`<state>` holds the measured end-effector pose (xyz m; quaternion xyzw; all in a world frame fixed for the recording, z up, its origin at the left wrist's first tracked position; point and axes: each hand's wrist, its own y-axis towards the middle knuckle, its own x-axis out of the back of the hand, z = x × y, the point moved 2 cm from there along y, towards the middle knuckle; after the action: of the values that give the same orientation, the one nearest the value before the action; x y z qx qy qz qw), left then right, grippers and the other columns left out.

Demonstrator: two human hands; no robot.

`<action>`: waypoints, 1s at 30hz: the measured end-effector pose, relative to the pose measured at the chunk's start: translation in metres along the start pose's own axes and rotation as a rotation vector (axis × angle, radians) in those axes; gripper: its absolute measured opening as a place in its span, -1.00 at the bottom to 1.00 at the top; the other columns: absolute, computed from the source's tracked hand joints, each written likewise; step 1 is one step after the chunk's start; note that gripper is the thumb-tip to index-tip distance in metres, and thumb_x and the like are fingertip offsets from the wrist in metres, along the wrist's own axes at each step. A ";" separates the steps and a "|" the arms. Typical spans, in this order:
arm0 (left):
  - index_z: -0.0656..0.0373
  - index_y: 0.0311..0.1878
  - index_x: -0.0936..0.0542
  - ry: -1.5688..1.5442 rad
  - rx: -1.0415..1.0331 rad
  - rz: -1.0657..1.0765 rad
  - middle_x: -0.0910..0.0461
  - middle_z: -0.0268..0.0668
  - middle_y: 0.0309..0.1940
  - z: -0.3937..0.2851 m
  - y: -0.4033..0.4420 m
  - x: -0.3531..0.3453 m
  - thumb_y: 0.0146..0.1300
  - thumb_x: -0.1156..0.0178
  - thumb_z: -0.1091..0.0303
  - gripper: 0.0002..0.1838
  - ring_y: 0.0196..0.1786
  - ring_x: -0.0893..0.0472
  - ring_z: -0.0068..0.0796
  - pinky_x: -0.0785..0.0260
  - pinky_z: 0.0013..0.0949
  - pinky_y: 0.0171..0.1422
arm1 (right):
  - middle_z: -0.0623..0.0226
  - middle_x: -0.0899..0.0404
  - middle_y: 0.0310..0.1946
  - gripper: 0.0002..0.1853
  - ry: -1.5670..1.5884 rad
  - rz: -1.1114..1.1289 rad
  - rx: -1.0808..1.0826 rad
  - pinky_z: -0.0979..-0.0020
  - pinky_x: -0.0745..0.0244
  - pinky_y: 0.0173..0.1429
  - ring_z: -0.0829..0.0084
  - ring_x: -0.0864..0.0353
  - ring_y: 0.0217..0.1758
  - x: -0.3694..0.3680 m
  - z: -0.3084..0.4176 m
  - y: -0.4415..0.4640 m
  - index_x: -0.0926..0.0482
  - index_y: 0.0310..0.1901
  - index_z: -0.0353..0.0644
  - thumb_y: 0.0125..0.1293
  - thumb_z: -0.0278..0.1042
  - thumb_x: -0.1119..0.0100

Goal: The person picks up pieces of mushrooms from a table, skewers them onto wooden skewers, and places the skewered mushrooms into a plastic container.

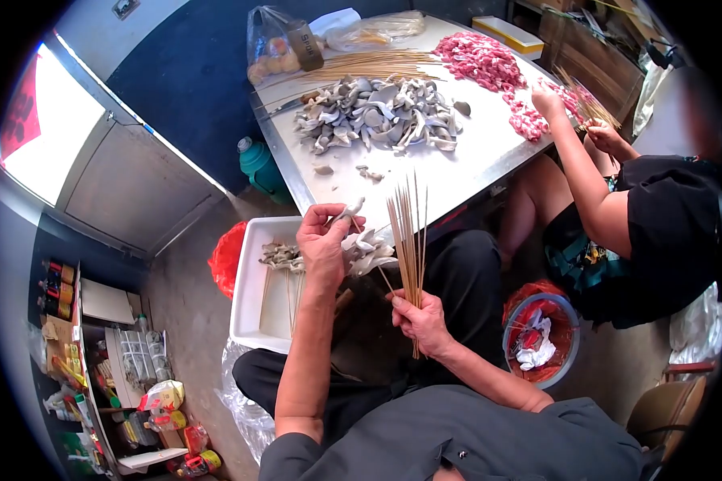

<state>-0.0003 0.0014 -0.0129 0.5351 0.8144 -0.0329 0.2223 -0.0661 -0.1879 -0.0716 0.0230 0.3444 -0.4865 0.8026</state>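
Note:
My left hand (322,244) pinches a piece of oyster mushroom (350,210) between thumb and fingers. Just beside it are more mushroom pieces (371,255) threaded on a skewer, whose lower end runs to my right hand (423,322). Those right fingers are wrapped round a bundle of bamboo skewers (409,248), held upright and fanned at the top. A heap of grey oyster mushrooms (381,116) lies on the metal-edged table (473,172) ahead. Left of my hands, a white tub (253,276) holds finished-looking mushroom skewers (281,256), partly hidden by my left forearm.
A pile of raw meat pieces (481,62) and loose skewers (369,64) lie farther back on the table. At right sits another person (658,208) holding skewers. A lined bin (544,337) stands on the floor; a teal jug (257,164) is by the table's left edge.

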 end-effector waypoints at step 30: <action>0.35 -0.36 -0.60 1.164 -0.104 0.058 -0.64 -0.13 -0.44 -0.010 0.116 0.028 -0.06 -0.23 0.37 -0.77 -0.34 -0.65 -0.31 -0.45 -0.34 -0.22 | 0.39 -0.47 -0.62 -0.80 0.011 -0.034 0.005 0.66 -0.02 -0.70 0.76 -0.14 -0.78 0.009 0.007 0.010 -0.53 -0.11 -0.29 0.39 -0.31 -0.11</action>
<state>0.0895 0.0777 0.0066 0.4755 0.7879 0.3128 -0.2348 -0.0523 -0.1922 -0.0743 0.0219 0.3480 -0.5008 0.7922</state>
